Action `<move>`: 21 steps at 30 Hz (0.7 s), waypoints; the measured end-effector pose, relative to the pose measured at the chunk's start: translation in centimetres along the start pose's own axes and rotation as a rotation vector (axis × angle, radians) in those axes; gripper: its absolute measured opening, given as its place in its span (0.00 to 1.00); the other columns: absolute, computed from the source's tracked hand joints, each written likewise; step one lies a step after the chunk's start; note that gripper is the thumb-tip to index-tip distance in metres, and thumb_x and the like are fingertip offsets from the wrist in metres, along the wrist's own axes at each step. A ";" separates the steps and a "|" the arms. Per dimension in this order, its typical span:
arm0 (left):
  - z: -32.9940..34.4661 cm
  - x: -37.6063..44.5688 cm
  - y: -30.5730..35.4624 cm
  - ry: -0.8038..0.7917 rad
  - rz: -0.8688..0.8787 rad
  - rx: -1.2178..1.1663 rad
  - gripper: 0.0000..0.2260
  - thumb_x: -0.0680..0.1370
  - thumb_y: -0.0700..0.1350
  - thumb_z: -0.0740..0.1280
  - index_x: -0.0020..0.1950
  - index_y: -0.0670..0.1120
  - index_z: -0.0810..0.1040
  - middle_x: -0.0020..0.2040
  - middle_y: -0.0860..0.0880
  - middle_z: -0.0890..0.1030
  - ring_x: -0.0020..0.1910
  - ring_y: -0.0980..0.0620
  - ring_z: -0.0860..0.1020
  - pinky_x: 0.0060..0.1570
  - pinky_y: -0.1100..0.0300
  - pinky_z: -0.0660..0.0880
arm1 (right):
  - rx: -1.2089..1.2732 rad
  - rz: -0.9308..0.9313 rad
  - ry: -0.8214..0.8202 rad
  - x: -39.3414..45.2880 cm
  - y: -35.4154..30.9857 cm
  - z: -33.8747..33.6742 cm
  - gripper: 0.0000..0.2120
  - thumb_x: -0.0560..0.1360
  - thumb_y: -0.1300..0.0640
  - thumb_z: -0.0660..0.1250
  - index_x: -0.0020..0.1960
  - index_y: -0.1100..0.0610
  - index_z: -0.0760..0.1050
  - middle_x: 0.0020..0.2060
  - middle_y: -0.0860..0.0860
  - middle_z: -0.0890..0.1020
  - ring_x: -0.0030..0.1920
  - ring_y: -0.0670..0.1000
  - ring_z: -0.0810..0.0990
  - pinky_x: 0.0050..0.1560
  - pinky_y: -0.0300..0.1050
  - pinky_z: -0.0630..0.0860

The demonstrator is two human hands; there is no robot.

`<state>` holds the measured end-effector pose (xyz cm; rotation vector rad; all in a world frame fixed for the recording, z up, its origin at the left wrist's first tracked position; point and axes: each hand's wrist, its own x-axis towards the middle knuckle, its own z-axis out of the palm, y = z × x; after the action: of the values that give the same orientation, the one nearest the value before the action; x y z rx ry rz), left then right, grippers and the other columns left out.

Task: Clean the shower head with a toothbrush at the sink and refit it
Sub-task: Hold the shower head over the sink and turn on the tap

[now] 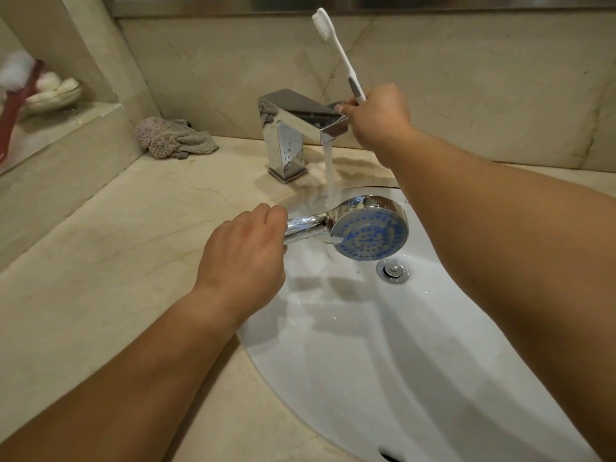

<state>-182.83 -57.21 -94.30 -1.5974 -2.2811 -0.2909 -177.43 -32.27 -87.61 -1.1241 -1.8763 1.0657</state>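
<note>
My left hand [245, 258] grips the chrome handle of the shower head [365, 226], holding it over the white sink [383, 355] with its blue nozzle face turned toward me. Water runs from the chrome faucet [296, 128] onto the top of the head. My right hand [378, 116] is at the faucet's lever and holds a white toothbrush [336, 50] by its grey grip. The brush stands upright with its bristles at the top.
A crumpled grey cloth [173, 138] lies on the marble counter to the left of the faucet. A glass dish with soaps [55, 91] and a red brush [13, 98] sit on the ledge at far left. The drain plug [392, 270] is just below the shower head.
</note>
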 end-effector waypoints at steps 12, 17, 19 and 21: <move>0.1 0.1 0.0 -0.004 -0.002 -0.007 0.09 0.74 0.40 0.71 0.50 0.43 0.73 0.42 0.45 0.75 0.35 0.45 0.66 0.33 0.53 0.59 | -0.009 -0.002 -0.005 -0.3 -0.2 0.0 0.06 0.73 0.51 0.74 0.41 0.53 0.81 0.41 0.51 0.85 0.36 0.47 0.79 0.35 0.42 0.78; 0.0 0.0 0.1 -0.005 -0.003 -0.005 0.08 0.75 0.41 0.70 0.51 0.44 0.73 0.42 0.45 0.75 0.35 0.46 0.65 0.33 0.53 0.59 | -0.011 -0.004 -0.022 -0.8 -0.4 -0.1 0.06 0.75 0.51 0.73 0.43 0.54 0.81 0.42 0.52 0.85 0.44 0.51 0.84 0.42 0.46 0.81; -0.1 0.0 0.1 -0.007 -0.002 0.000 0.08 0.75 0.41 0.70 0.51 0.44 0.72 0.43 0.46 0.75 0.35 0.46 0.65 0.33 0.53 0.59 | -0.015 0.000 -0.035 -1.0 -0.4 -0.2 0.07 0.75 0.51 0.72 0.44 0.54 0.81 0.42 0.52 0.86 0.46 0.51 0.84 0.46 0.48 0.81; -0.1 0.0 0.2 -0.011 -0.006 0.005 0.08 0.76 0.41 0.69 0.51 0.45 0.72 0.43 0.46 0.75 0.36 0.46 0.66 0.34 0.53 0.59 | -0.024 0.004 -0.044 -1.1 -0.6 -0.2 0.06 0.76 0.51 0.71 0.45 0.54 0.81 0.42 0.52 0.86 0.46 0.51 0.84 0.47 0.49 0.82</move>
<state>-182.66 -57.15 -94.20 -1.5934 -2.2936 -0.2788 -177.03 -33.42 -87.15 -1.1271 -1.9263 1.0805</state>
